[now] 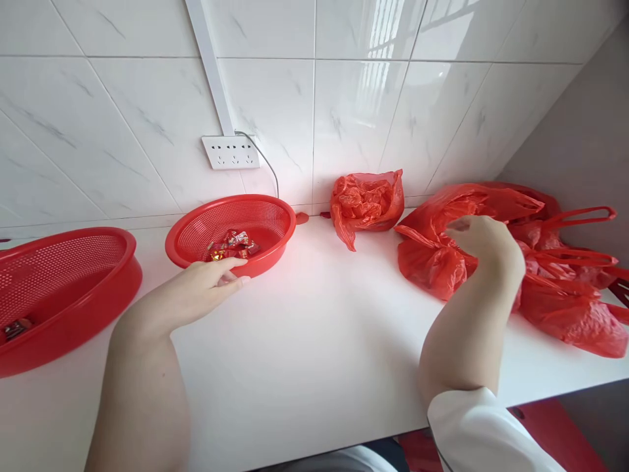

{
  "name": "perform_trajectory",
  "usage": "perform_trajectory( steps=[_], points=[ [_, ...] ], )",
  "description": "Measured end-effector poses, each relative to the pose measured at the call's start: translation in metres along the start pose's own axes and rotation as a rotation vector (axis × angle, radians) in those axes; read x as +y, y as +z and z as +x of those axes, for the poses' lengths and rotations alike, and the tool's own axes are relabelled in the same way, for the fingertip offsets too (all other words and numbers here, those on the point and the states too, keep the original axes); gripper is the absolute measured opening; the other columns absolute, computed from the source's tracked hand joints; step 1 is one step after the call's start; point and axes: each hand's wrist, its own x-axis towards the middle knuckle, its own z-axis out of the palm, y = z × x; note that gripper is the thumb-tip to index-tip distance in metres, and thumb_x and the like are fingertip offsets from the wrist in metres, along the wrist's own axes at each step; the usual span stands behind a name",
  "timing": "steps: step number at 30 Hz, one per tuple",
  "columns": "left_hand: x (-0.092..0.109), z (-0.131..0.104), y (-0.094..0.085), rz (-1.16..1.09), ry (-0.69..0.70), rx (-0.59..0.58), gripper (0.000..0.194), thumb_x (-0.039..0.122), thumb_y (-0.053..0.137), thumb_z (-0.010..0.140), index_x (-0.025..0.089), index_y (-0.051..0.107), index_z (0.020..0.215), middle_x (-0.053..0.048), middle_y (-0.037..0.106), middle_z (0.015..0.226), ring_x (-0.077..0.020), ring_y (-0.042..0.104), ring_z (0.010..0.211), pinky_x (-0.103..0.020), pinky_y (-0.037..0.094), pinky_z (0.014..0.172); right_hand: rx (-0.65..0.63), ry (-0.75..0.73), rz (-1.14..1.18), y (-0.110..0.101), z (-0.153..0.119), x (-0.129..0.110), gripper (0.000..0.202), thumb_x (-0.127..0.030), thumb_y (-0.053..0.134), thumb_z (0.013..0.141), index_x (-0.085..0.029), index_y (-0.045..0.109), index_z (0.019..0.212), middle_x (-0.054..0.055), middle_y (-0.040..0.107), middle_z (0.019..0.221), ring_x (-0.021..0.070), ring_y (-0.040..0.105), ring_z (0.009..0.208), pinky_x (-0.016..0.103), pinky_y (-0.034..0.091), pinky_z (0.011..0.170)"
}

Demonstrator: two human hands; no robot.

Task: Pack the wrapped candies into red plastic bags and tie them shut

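My left hand (209, 285) is at the front rim of a round red mesh basket (268, 262), its fingers near or on the rim. Several small wrapped pieces (233, 244), red and gold, lie inside that basket. On the right, my right hand (474, 236) is over a red plastic bag (432, 262), bent down toward its top. The fingers of my right hand are mostly hidden behind the hand and blurred, so whether they grip the plastic does not show.
A larger red basket (113, 288) with a few wrapped pieces (17, 328) stands at the left. A crumpled red bag (366, 200) sits by the tiled wall. More red bags (570, 314) lie at the far right. A socket strip (230, 153) with a cable is on the wall.
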Motion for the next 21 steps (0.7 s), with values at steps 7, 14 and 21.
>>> perform_trajectory(
  steps=[7,14,21],
  points=[
    [0.001,-0.002,0.0,-0.018,0.022,-0.022,0.061,0.057,0.045,0.083,0.029,0.051,0.137,-0.004,0.065,0.084,-0.0236,0.063,0.075,-0.029,0.043,0.059,-0.085,-0.112,-0.116,0.085,0.021,-0.085,0.021,-0.031,0.054,0.083,-0.021,0.071,0.088,0.009,0.06,0.133,0.0305,0.057,0.118,0.049,0.042,0.103],
    [0.008,-0.006,0.001,-0.012,0.03,-0.045,0.046,0.049,0.043,0.085,0.03,0.058,0.124,-0.001,0.051,0.069,-0.0185,0.051,0.059,-0.027,0.033,0.049,-0.195,-0.207,-0.142,0.144,0.031,-0.087,0.046,-0.02,0.034,0.092,-0.021,0.053,0.133,0.01,0.041,0.151,0.0274,0.026,0.145,0.067,0.016,0.112],
    [0.009,-0.004,0.0,-0.016,-0.012,-0.075,0.042,0.05,0.042,0.085,0.032,0.059,0.119,0.0,0.051,0.069,-0.0185,0.05,0.061,-0.026,0.034,0.05,0.049,-0.339,0.028,0.12,0.025,-0.096,0.05,-0.027,0.038,0.093,-0.02,0.04,0.142,0.012,0.036,0.152,0.0256,0.033,0.142,0.046,0.032,0.114]
  ],
)
